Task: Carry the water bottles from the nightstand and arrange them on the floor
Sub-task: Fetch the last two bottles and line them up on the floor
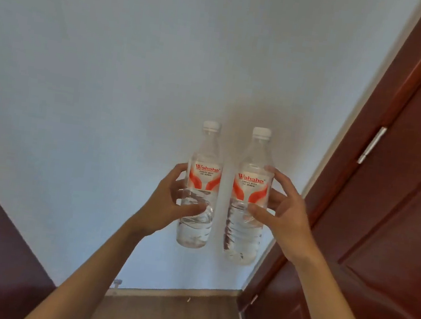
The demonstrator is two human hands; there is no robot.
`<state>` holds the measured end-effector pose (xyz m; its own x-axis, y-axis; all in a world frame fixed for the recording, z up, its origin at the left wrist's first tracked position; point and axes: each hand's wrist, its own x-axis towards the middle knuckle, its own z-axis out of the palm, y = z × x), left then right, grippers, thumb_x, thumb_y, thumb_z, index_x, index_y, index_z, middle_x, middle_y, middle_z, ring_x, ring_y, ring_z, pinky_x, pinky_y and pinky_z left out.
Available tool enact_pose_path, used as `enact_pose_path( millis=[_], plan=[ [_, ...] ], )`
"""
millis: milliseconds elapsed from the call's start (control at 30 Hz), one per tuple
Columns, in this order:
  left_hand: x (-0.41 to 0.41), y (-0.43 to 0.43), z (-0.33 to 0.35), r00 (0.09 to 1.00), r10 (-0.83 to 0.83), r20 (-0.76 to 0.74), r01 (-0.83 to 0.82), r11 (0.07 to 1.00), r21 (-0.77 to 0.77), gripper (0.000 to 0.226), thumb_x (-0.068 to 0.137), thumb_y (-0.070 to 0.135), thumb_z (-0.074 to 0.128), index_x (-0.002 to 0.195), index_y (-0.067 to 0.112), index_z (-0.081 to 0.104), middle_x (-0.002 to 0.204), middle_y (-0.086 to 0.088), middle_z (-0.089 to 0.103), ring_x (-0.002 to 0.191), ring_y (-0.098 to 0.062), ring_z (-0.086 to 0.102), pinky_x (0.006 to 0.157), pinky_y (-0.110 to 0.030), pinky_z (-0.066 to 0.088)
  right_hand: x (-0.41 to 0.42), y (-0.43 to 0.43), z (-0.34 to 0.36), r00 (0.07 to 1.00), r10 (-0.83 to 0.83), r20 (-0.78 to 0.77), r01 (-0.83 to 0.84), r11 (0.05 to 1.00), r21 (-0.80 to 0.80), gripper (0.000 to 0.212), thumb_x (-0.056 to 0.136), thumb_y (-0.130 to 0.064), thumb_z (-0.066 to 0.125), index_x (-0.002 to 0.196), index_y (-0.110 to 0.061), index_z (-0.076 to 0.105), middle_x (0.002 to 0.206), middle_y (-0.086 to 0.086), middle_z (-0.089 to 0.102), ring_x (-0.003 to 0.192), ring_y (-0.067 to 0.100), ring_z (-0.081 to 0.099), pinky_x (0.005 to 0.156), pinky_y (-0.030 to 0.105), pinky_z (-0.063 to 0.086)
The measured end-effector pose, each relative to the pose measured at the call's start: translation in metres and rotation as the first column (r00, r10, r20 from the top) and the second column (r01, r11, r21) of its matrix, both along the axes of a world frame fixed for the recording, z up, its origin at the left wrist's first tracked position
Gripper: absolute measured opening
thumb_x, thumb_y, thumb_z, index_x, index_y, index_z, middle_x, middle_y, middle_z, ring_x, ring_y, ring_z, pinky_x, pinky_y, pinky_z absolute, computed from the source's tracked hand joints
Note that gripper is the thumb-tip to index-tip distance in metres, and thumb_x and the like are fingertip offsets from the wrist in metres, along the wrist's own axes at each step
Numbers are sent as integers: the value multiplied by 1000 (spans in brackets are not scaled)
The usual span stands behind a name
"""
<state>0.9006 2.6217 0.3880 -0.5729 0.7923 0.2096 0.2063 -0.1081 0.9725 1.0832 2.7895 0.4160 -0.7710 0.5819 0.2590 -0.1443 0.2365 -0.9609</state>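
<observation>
Both grips are closed: your left hand holds the left bottle, your right hand the right bottle, upright, well above the floor. A slack hold could drop one.

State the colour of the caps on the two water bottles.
White, on both the left bottle and the right bottle; seen in the head view.

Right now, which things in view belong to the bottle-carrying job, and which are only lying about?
Belongs to the job: clear plastic water bottle with white cap in left hand; second identical bottle in right hand; brown wooden floor.
Just there: dark red wooden door; silver door hinge; pale wall.
</observation>
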Motion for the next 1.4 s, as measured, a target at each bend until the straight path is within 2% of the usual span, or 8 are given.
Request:
enact_pose_path(
  millis=[100, 200, 500, 700, 800, 933, 1167, 1400],
  plan=[
    [-20, -12, 2, 992, 123, 1, -123, 992, 19, 70, 71, 13, 81, 131, 21, 46, 117, -4, 71, 106, -27, 70, 85, -37, 59, -40, 12, 0, 992, 128, -5, -128, 992, -10, 82, 65, -16, 91, 135, -32, 51, 108, 4, 77, 100, 24, 73, 92, 47, 58],
    [-36, -24, 5, 970, 243, 4, -243, 969, 46, 72, 72, 9, 82, 132, 18, 45, 116, -2, 72, 104, -27, 70, 82, -34, 60, -80, 21, 4, 961, 276, -21, -276, 961, -23, 80, 61, -28, 87, 133, -32, 51, 112, 4, 76, 103, 24, 73, 89, 42, 59],
    [-43, -53, 5, 829, 556, 59, -559, 824, 88, 81, 68, 15, 81, 137, 8, 40, 117, -16, 69, 106, -36, 68, 89, -50, 57, -177, 31, 0, 774, 633, 8, -632, 774, -39, 73, 60, -30, 84, 128, -31, 55, 115, 2, 75, 105, 22, 72, 81, 37, 59],
    [-13, -82, -4, 666, 743, 72, -746, 661, 77, 75, 68, 8, 80, 132, 1, 42, 114, -16, 68, 105, -34, 68, 87, -41, 58, -216, 12, -10, 597, 801, 44, -802, 597, 1, 74, 59, -33, 86, 126, -39, 55, 114, -1, 75, 107, 24, 71, 91, 57, 57],
    [4, -101, -6, 562, 825, 59, -827, 560, 58, 69, 69, -1, 79, 128, 2, 44, 112, -12, 69, 103, -30, 69, 84, -36, 58, -231, -10, -13, 519, 855, 23, -854, 519, -28, 74, 53, -49, 93, 119, -50, 60, 117, 0, 74, 108, 25, 71, 91, 60, 56],
    [24, -126, -4, 446, 892, 70, -895, 444, 45, 74, 66, 15, 81, 129, 4, 44, 112, -15, 68, 103, -33, 69, 85, -39, 58, -255, -52, -18, 434, 901, 17, -899, 434, -59, 91, 48, -67, 88, 127, -38, 55, 119, -4, 74, 109, 22, 71, 92, 47, 58],
    [33, -164, -13, 306, 950, 65, -952, 306, 0, 75, 66, 19, 81, 131, 8, 44, 115, -15, 68, 107, -35, 68, 89, -45, 57, -280, -109, -33, 275, 959, 62, -959, 278, -47, 91, 56, -54, 89, 134, -28, 51, 119, -8, 74, 109, 18, 71, 87, 27, 59],
    [2, -196, -16, 319, 946, 56, -948, 319, 11, 76, 66, 20, 82, 132, 10, 44, 116, -15, 67, 108, -36, 66, 92, -52, 55, -310, -143, -28, 243, 965, 95, -970, 245, -10, 80, 60, -42, 82, 133, -33, 50, 116, -10, 74, 108, 18, 72, 88, 30, 59]
  ],
)
